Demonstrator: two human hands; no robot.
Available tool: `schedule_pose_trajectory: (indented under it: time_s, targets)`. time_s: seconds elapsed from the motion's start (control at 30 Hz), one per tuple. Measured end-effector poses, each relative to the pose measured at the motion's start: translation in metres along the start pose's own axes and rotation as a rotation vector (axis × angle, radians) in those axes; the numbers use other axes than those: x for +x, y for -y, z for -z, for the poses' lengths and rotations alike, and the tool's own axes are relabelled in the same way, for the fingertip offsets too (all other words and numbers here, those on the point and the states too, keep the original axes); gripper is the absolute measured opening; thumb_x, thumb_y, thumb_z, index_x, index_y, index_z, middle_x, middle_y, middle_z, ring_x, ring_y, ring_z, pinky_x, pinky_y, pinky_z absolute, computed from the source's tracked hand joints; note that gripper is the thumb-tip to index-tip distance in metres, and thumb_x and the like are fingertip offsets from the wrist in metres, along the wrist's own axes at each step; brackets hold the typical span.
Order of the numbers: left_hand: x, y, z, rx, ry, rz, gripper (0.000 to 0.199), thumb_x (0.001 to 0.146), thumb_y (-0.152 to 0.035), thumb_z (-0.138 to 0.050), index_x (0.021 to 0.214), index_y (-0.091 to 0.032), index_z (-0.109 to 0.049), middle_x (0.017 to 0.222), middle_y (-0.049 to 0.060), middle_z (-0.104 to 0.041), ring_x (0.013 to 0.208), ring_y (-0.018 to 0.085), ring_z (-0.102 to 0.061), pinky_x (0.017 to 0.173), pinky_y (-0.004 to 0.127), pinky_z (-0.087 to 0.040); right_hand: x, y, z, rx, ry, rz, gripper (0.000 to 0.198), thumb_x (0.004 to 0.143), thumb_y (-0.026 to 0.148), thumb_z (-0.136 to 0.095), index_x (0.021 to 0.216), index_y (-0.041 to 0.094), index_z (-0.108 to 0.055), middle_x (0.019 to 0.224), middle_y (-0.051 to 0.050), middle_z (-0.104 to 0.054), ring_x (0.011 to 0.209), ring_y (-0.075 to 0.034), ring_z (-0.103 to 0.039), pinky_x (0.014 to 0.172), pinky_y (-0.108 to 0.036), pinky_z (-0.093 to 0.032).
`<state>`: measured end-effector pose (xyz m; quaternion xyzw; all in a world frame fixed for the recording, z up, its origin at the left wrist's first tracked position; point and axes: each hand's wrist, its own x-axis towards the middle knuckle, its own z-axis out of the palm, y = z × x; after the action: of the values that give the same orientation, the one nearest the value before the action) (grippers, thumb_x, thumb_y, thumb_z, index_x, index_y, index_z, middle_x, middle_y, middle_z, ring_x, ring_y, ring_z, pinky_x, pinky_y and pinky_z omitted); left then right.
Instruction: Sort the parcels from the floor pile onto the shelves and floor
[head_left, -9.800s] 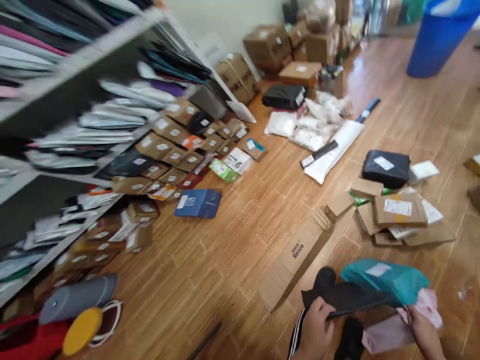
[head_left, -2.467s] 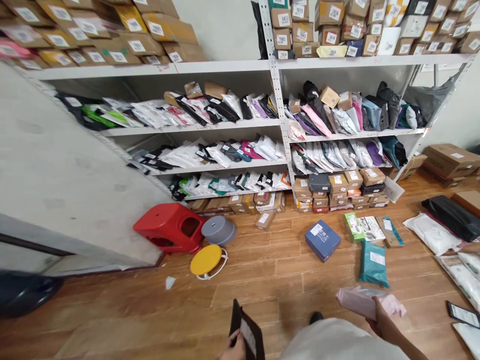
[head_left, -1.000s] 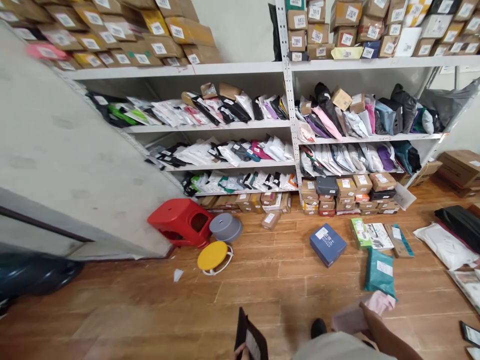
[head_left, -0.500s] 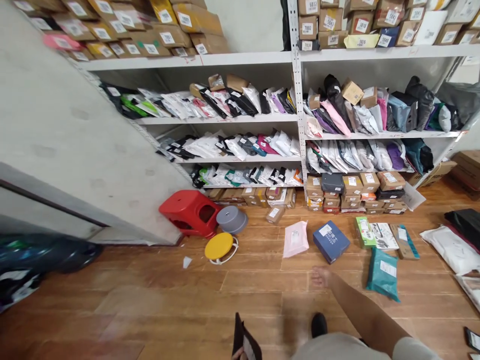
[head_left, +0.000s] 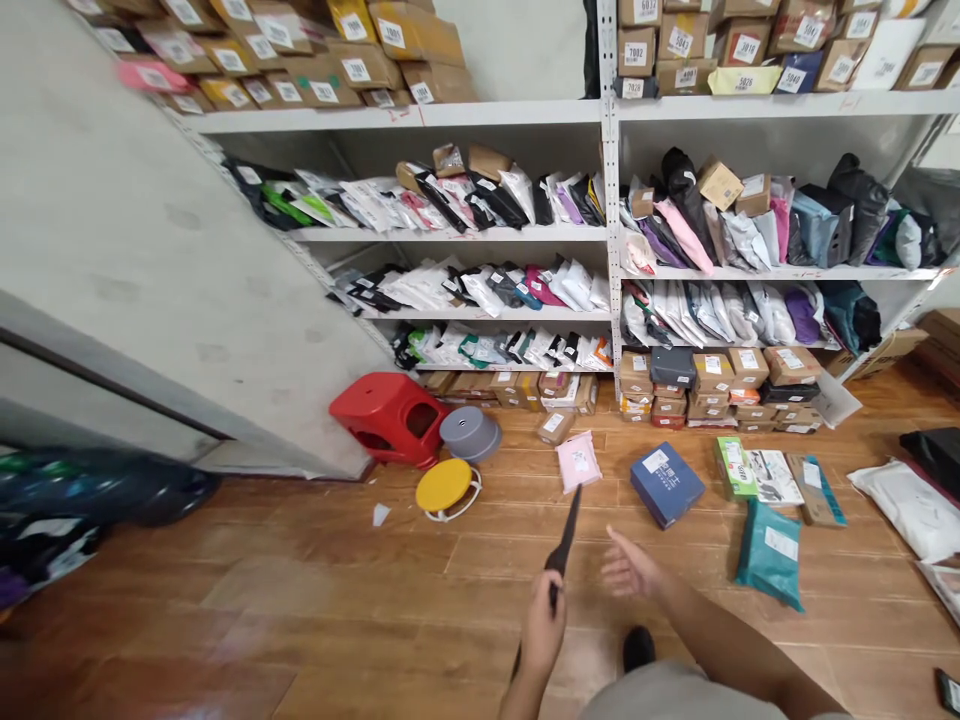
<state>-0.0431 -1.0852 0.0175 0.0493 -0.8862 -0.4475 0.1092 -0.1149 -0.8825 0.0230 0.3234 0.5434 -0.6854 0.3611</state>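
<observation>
Black flat pkg [head_left: 567, 540], near edge-on, slants up in L hand [head_left: 544, 612], fingers wrapped round it. R hand [head_left: 630, 570] is just beside, arm out fwd, fingers loosely spread, holding nothing. On floor [head_left: 390, 590]: 1 pink pkg [head_left: 577, 460], 1 blue box [head_left: 667, 486], 1 teal pkg [head_left: 769, 555], 3 stools [head_left: 471, 434] (red, grey, yellow).

Pretty basic outfit tbh: a light grey top [head_left: 675, 695], plain in the bit that shows, lower down than the right grip [head_left: 627, 572]. There's a black shoe [head_left: 639, 648] with a rounded toe just below that same grip. Both the right grip and the left grip [head_left: 545, 615] are bare, and the right forearm [head_left: 720, 630] behind its grip is bare too. Can't make out the top's fabric.
</observation>
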Motion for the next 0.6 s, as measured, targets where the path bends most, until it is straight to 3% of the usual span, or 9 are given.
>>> schedule_pose_trajectory:
  time_s: [0.07, 0.13, 0.23, 0.3, 0.4, 0.43, 0.5, 0.6]
  targets:
    - [0.005, -0.026, -0.006, 0.141, 0.157, -0.269, 0.023, 0.088, -0.014, -0.042, 0.079, -0.023, -0.061, 0.08, 0.004, -0.065, 0.079, 0.021, -0.066, 0.075, 0.032, -0.054, -0.003, 0.012, -0.012, 0.083, 0.043, 0.04, 0.046, 0.081, 0.062, -0.075, 0.086, 0.016, -0.067, 0.077, -0.009, -0.073, 0.065, -0.021, -0.07, 0.056, -0.03, -0.055]
    - [0.008, -0.05, -0.009, 0.294, 0.272, -0.462, 0.029, 0.088, -0.005, -0.043, 0.08, -0.023, -0.064, 0.084, 0.005, -0.065, 0.083, 0.021, -0.064, 0.077, 0.032, -0.052, -0.007, 0.021, -0.02, 0.177, 0.035, 0.138, 0.037, 0.067, 0.042, -0.087, 0.087, 0.019, -0.067, 0.075, -0.004, -0.074, 0.068, -0.021, -0.071, 0.061, -0.03, -0.055]
    - [0.01, -0.074, -0.011, 0.4, 0.362, -0.584, 0.028, 0.09, -0.005, -0.05, 0.094, -0.022, -0.071, 0.091, 0.006, -0.066, 0.088, 0.023, -0.062, 0.082, 0.035, -0.053, -0.014, 0.032, -0.018, 0.26, 0.009, 0.262, 0.041, 0.048, 0.024, -0.087, 0.084, 0.021, -0.067, 0.071, 0.0, -0.074, 0.076, -0.024, -0.072, 0.069, -0.031, -0.056]
    - [0.01, -0.077, -0.01, 0.359, 0.365, -0.577, 0.027, 0.092, -0.018, -0.063, 0.117, -0.022, -0.072, 0.104, 0.009, -0.067, 0.1, 0.026, -0.063, 0.092, 0.041, -0.055, -0.019, 0.04, -0.009, 0.299, 0.013, 0.33, 0.042, 0.043, 0.025, -0.084, 0.082, 0.02, -0.068, 0.071, -0.001, -0.075, 0.08, -0.026, -0.073, 0.073, -0.033, -0.057]
    - [0.011, -0.061, -0.007, 0.325, 0.272, -0.501, 0.076, 0.08, -0.04, -0.082, 0.149, -0.023, -0.056, 0.141, 0.018, -0.059, 0.134, 0.037, -0.054, 0.114, 0.057, -0.047, -0.028, 0.056, 0.005, 0.356, 0.027, 0.427, 0.043, 0.044, 0.029, -0.083, 0.083, 0.019, -0.07, 0.077, -0.002, -0.077, 0.082, -0.026, -0.074, 0.076, -0.034, -0.058]
    - [0.013, -0.052, -0.006, 0.344, 0.229, -0.464, 0.082, 0.079, -0.039, -0.083, 0.154, -0.025, -0.052, 0.15, 0.018, -0.054, 0.142, 0.039, -0.049, 0.118, 0.06, -0.043, -0.03, 0.062, 0.007, 0.376, 0.032, 0.443, 0.043, 0.045, 0.029, -0.083, 0.085, 0.02, -0.07, 0.079, -0.003, -0.078, 0.082, -0.026, -0.074, 0.076, -0.034, -0.059]
    - [0.021, -0.032, -0.002, 0.391, 0.127, -0.384, 0.078, 0.083, -0.026, -0.075, 0.156, -0.03, -0.049, 0.158, 0.015, -0.05, 0.148, 0.039, -0.044, 0.12, 0.062, -0.041, -0.032, 0.075, 0.01, 0.412, 0.044, 0.443, 0.045, 0.045, 0.027, -0.083, 0.088, 0.02, -0.07, 0.081, -0.003, -0.079, 0.081, -0.027, -0.075, 0.074, -0.035, -0.059]
    - [0.049, -0.013, 0.008, 0.372, -0.026, -0.277, 0.07, 0.086, -0.011, -0.056, 0.152, -0.031, -0.055, 0.156, 0.011, -0.056, 0.149, 0.034, -0.046, 0.123, 0.063, -0.037, -0.032, 0.093, 0.006, 0.406, 0.079, 0.405, 0.047, 0.044, 0.022, -0.083, 0.088, 0.019, -0.069, 0.08, -0.004, -0.079, 0.077, -0.026, -0.074, 0.071, -0.034, -0.06]
